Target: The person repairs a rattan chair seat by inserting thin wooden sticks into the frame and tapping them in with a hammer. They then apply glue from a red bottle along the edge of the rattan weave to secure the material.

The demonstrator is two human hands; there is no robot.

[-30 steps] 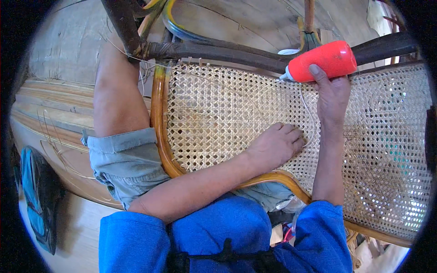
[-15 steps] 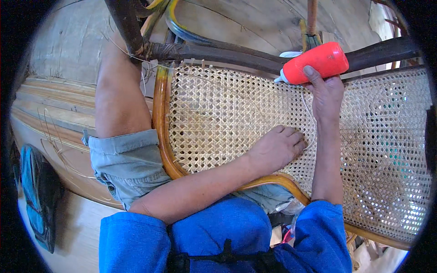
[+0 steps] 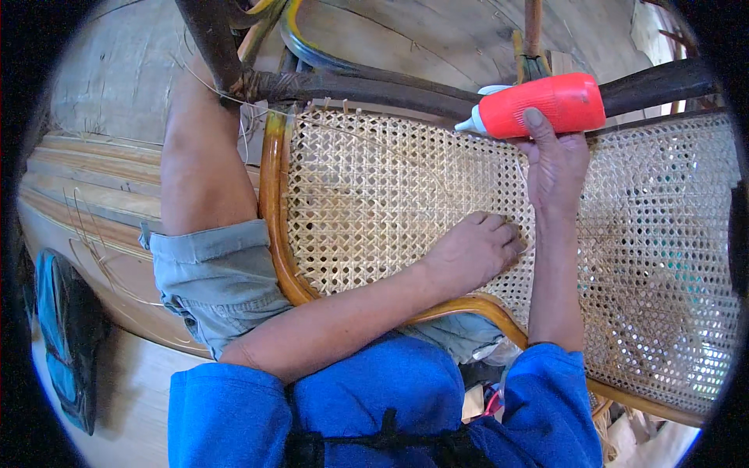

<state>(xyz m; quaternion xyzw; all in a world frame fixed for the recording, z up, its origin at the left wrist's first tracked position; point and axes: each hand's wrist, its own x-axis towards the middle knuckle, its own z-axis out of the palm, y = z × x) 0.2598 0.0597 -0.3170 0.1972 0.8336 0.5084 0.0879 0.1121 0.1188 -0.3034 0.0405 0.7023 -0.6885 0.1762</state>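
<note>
A woven cane panel (image 3: 374, 195) in a curved rattan frame (image 3: 273, 210) lies across my lap. My left hand (image 3: 472, 251) rests flat on the weave near its middle, fingers bent and pressing down, holding nothing. My right hand (image 3: 555, 160) reaches up to the panel's far edge and grips a red-orange squeeze bottle (image 3: 546, 105) with a white nozzle that points left, lying sideways over the weave. A thin loose cane strand (image 3: 521, 175) runs down between the two hands.
Dark wooden poles (image 3: 351, 84) bound with lashing run along the panel's far edge. My bare left knee and grey shorts (image 3: 214, 273) lie left of the frame. Wooden planks (image 3: 86, 195) and a blue bag (image 3: 66, 335) are on the left.
My right hand has moved the bottle slightly up and to the left along the far edge. The left hand stays pressed on the weave.
</note>
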